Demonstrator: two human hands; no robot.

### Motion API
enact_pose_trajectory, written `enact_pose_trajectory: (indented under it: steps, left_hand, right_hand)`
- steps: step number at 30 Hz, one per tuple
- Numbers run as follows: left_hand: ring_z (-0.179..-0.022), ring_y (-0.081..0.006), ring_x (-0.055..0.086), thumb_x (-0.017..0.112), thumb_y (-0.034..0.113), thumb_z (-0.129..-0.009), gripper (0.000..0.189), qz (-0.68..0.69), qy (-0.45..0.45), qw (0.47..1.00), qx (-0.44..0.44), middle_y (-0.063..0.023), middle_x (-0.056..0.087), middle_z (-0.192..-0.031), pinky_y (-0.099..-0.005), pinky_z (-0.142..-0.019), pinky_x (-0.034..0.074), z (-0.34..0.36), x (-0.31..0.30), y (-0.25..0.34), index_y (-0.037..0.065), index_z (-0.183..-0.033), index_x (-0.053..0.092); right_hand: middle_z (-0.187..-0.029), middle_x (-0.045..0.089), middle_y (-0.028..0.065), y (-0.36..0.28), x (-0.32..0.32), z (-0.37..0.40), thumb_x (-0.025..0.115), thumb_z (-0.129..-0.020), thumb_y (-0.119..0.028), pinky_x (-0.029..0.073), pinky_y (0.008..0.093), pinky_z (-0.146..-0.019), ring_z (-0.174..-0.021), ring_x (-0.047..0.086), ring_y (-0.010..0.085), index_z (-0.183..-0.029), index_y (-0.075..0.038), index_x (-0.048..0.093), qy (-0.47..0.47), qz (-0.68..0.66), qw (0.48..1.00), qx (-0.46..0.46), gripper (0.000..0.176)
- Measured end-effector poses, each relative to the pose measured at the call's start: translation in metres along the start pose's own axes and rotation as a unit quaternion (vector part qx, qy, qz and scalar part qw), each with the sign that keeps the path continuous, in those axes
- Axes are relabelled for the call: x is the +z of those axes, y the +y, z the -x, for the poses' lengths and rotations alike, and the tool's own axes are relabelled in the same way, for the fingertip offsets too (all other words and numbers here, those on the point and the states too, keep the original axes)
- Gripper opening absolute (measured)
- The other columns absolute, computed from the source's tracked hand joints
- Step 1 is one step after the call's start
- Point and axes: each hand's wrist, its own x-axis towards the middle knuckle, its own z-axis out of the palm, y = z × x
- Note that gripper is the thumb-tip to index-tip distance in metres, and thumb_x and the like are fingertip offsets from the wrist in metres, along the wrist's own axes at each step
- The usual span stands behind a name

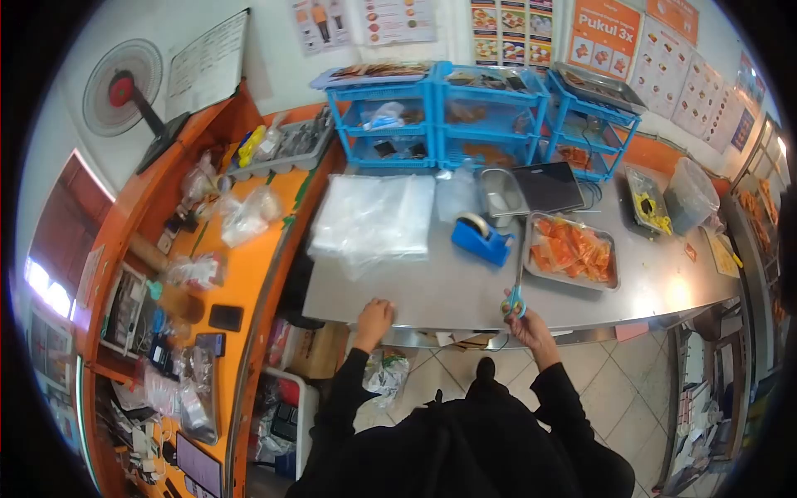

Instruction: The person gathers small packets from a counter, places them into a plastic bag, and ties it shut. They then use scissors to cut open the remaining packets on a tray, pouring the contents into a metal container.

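My right hand (531, 329) holds scissors (515, 301) by their blue handles at the front edge of the metal table (415, 290), the blades pointing away from me. Resting on the same edge, further left, is my left hand (376, 319), its fingers curled with no object visible in them. A blue tape dispenser (483, 241) stands beyond the scissors. To its right lies a metal tray (615, 274) of orange packets (569, 249). Clear plastic bags (374, 214) are stacked at the table's back left.
Blue shelf racks (436, 124) line the back, with a metal container (501, 192) and a dark flat device (548, 187) before them. An orange counter (257, 282) with phones and bags runs along the left. A tray (647, 199) and a clear tub (691, 195) stand right.
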Motion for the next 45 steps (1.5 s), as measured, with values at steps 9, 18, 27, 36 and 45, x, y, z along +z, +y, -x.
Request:
enact_pose_trajectory:
  steps: [9, 18, 27, 36, 45]
  left_hand:
    - [-0.078, -0.0256, 0.053, 0.053, 0.020, -0.074, 0.028, 0.323, -0.162, 0.923, 0.133, -0.0133, 0.053, -0.087, -0.0307, -0.069, 0.042, -0.172, 0.128, 0.243, 0.002, -0.094, 0.047]
    - [-0.082, -0.0283, 0.052, 0.060, 0.023, -0.066, 0.037, 0.099, -0.258, 0.954, 0.118, -0.0159, 0.054, -0.088, -0.0348, -0.069, 0.040, -0.250, 0.200, 0.311, 0.002, -0.094, 0.049]
    - [-0.080, -0.0113, 0.049, 0.047, 0.011, -0.080, 0.013, 0.504, -0.355, 0.786, 0.058, -0.0063, 0.054, -0.087, -0.0235, -0.072, 0.037, -0.243, 0.199, 0.319, 0.002, -0.086, 0.041]
    - [-0.094, -0.0125, 0.048, 0.047, 0.012, -0.080, 0.032, 0.489, -0.434, 0.752, 0.084, -0.0069, 0.050, -0.101, -0.0257, -0.081, 0.037, -0.252, 0.130, 0.359, 0.003, -0.111, 0.044]
    - [-0.095, -0.0203, 0.050, 0.053, 0.010, -0.073, 0.039, 0.274, -0.434, 0.829, 0.223, -0.0085, 0.049, -0.110, -0.0280, -0.080, 0.038, -0.249, 0.110, 0.361, 0.010, -0.112, 0.046]
  right_hand:
    - [-0.080, 0.056, 0.0057, -0.151, -0.024, 0.074, 0.060, -0.066, 0.000, 0.044, 0.0221, -0.065, -0.073, 0.052, 0.0106, -0.103, 0.001, 0.047, 0.179, 0.477, 0.850, -0.133, 0.039]
    - [-0.069, 0.055, 0.0014, -0.239, -0.085, 0.124, 0.067, -0.061, -0.008, 0.040, 0.0227, -0.060, -0.064, 0.051, 0.0092, -0.092, -0.003, 0.055, 0.237, 0.577, 0.769, -0.142, 0.034]
    - [-0.071, 0.057, 0.0044, -0.275, -0.088, 0.124, 0.072, -0.056, -0.028, 0.041, 0.0256, -0.058, -0.064, 0.052, 0.0132, -0.090, -0.004, 0.055, 0.123, 0.720, 0.683, 0.016, 0.045]
    - [-0.073, 0.055, 0.0051, -0.285, -0.086, 0.120, 0.071, -0.059, -0.023, 0.041, 0.0260, -0.061, -0.066, 0.051, 0.0109, -0.096, -0.004, 0.052, 0.028, 0.597, 0.797, 0.090, 0.046]
    - [-0.065, 0.053, 0.0001, -0.302, -0.059, 0.100, 0.073, -0.052, -0.019, 0.038, 0.0231, -0.061, -0.062, 0.050, 0.0093, -0.089, -0.005, 0.055, -0.066, 0.630, 0.771, 0.063, 0.044]
